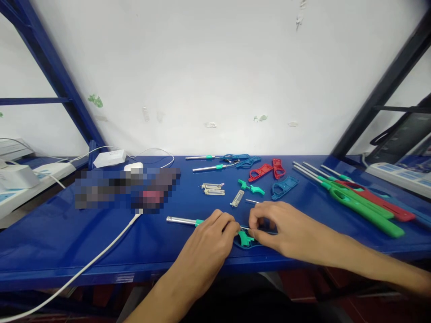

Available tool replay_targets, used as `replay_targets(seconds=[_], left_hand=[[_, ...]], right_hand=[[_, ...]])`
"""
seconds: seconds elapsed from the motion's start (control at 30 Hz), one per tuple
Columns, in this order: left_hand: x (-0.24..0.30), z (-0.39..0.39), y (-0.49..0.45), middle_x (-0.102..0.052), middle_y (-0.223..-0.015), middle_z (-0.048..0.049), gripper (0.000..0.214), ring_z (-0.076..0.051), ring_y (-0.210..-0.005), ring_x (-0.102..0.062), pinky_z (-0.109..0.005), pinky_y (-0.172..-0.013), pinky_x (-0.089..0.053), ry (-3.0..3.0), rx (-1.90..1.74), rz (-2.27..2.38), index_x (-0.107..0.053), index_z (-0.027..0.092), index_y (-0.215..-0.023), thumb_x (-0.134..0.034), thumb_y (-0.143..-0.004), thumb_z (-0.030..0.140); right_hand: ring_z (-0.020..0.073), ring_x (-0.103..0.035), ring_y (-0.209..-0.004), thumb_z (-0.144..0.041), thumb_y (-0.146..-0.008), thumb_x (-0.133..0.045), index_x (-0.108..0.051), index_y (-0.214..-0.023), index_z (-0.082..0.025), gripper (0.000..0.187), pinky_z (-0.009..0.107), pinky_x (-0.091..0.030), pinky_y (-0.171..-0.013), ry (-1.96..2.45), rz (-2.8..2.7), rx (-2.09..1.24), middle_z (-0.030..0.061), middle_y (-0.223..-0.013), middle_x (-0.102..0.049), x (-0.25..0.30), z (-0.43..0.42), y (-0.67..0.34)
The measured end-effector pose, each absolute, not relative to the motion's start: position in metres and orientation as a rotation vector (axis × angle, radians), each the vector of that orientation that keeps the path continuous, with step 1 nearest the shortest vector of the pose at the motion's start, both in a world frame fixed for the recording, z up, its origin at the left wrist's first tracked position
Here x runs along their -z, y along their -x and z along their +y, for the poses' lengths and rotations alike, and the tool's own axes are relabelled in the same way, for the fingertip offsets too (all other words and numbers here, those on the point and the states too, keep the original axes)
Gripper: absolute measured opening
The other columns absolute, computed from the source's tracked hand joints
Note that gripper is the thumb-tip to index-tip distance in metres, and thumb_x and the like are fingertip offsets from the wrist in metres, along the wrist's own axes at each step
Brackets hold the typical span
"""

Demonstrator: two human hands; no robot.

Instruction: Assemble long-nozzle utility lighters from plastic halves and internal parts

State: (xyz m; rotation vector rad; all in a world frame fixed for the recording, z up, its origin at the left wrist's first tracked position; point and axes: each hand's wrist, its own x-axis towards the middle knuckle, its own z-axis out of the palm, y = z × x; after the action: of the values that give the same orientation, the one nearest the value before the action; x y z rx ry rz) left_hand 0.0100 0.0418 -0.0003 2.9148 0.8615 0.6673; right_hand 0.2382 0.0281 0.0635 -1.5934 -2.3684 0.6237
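Note:
Near the table's front edge lies a partly built long-nosed lighter, its metal tube [182,220] pointing left. My left hand [215,233] is closed over its middle, fingers curled down and tips mostly hidden. Between my hands show a green trigger piece [245,239] and part of a blue handle shell. My right hand [279,226] is bent over the lighter's right end, thumb and fingers pinched together. What they hold is hidden; a thin metal rod [252,201] juts out beside the fingers. Just beyond lie a clear fuel tank [237,198] and loose green pieces [257,190].
Red shells [260,172] and a blue shell [285,187] lie behind my right hand. Green lighters [367,211] and a red lighter [380,202] rest at right. More tubes [206,169] and tanks [213,189] lie farther back. A white cable [101,253] crosses the left side.

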Motion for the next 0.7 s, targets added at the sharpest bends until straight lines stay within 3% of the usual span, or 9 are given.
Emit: replay_targets(seconds=[0.13, 0.27, 0.53, 0.7], left_hand=[[-0.003, 0.04, -0.01, -0.064, -0.114, -0.0081, 0.022, -0.025, -0.101, -0.057, -0.039, -0.085, -0.057, -2.901, -0.631, 0.873, -0.058, 0.016, -0.112, -0.051, -0.1, -0.001], [-0.004, 0.04, -0.01, -0.064, -0.116, -0.008, 0.024, -0.024, -0.103, -0.057, -0.039, -0.087, -0.058, -2.891, -0.623, 0.876, -0.058, 0.017, -0.113, -0.05, -0.1, -0.002], [0.0, 0.04, -0.01, -0.065, -0.115, -0.0081, 0.023, -0.025, -0.103, -0.057, -0.04, -0.086, -0.059, -2.89, -0.649, 0.892, -0.059, 0.016, -0.112, -0.046, -0.103, -0.001], [-0.002, 0.041, -0.012, -0.065, -0.114, -0.0081, 0.023, -0.025, -0.101, -0.059, -0.039, -0.087, -0.058, -2.915, -0.693, 0.849, -0.058, 0.016, -0.112, -0.047, -0.102, -0.002]], right_hand=[[0.021, -0.066, -0.08, -0.042, -0.095, -0.062, -0.073, -0.085, -0.023, 0.024, 0.031, -0.044, -0.068, 1.552, -2.418, -0.847, 0.002, -0.087, -0.076, -0.078, 0.036, -0.244], [0.0226, -0.068, -0.088, -0.042, -0.101, -0.055, -0.079, -0.096, -0.022, 0.031, 0.032, -0.047, -0.075, 1.466, -2.441, -0.938, 0.0036, -0.098, -0.078, -0.089, 0.052, -0.25], [0.02, -0.067, -0.077, -0.04, -0.096, -0.066, -0.079, -0.093, -0.022, 0.022, 0.03, -0.048, -0.067, 1.372, -2.604, -1.04, 0.0031, -0.088, -0.078, -0.095, 0.075, -0.249], [0.0193, -0.068, -0.075, -0.05, -0.092, -0.072, -0.08, -0.097, -0.025, 0.027, 0.029, -0.049, -0.066, 1.393, -2.679, -1.163, 0.001, -0.085, -0.077, -0.105, 0.075, -0.263]])
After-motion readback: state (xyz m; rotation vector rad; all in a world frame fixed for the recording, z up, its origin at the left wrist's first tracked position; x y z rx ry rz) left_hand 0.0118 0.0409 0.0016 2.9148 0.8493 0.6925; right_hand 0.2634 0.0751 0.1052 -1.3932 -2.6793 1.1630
